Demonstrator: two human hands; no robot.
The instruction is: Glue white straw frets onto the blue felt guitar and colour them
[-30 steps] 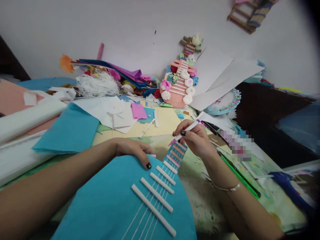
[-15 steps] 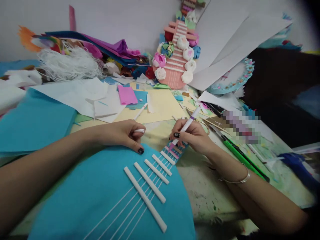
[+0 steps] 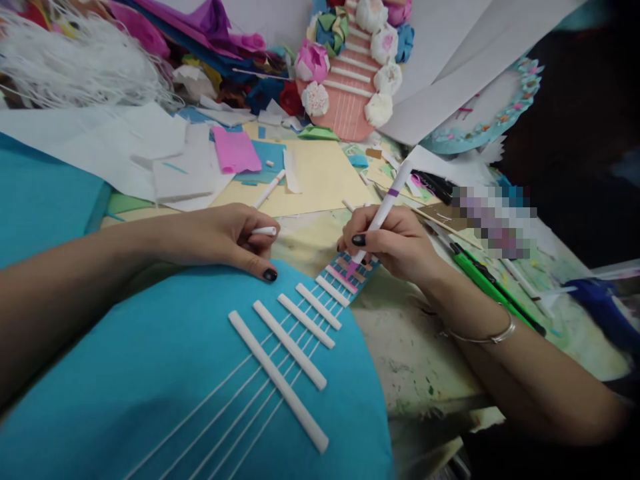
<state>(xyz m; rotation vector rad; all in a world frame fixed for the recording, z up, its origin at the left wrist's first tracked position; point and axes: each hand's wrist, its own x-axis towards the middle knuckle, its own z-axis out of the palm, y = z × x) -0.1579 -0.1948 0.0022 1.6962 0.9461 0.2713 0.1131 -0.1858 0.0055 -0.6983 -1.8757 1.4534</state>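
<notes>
My right hand (image 3: 395,243) grips a white marker (image 3: 384,210) with a purple band and a pink tip. The tip touches a pink strip (image 3: 342,279) on the narrow neck of a blue guitar-shaped craft piece (image 3: 190,333). White strips (image 3: 300,345) lie across its thin white strings, and small peach strips sit farther up the neck. Closed around a short white marker cap (image 3: 264,231), my left hand (image 3: 225,237) rests by the upper edge of the blue body, its thumb against the surface.
Behind stands a pink craft guitar (image 3: 345,113) with paper flowers. Left are white string (image 3: 80,60), blue sheets (image 3: 45,187) and pink paper (image 3: 236,150). A green utility knife (image 3: 493,290) lies right of my right hand. Another white marker (image 3: 270,189) lies behind my left hand.
The view has tilted down and moved closer, so the back objects sit higher in the frame. The marker has shifted slightly along the pink strip. Both hands keep their holds.
</notes>
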